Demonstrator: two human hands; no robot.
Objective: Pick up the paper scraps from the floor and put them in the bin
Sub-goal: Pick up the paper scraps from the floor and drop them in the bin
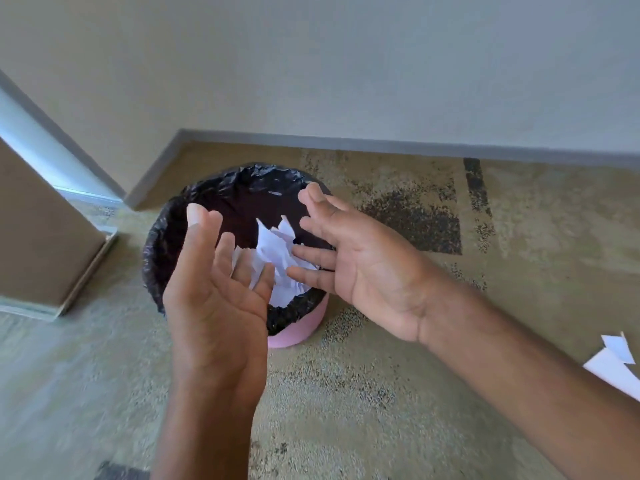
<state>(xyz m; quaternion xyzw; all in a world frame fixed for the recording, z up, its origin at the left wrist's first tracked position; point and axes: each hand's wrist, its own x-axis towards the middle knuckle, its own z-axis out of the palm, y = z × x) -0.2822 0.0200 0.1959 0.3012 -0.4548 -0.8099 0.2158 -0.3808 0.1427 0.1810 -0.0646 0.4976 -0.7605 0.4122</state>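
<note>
A pink bin (pixel 298 336) lined with a black bag stands on the carpet near the wall corner. White paper scraps (pixel 277 251) lie inside it, partly hidden by my fingers. My left hand (pixel 218 299) and my right hand (pixel 363 265) hover over the bin's near rim, palms facing each other, fingers spread and holding nothing. Two more white paper scraps (pixel 613 363) lie on the floor at the right edge.
A brown cardboard box (pixel 45 244) leans on the floor at the left. The wall and grey skirting (pixel 381 145) run just behind the bin. Patterned carpet (pixel 346 410) with dark patches surrounds the bin.
</note>
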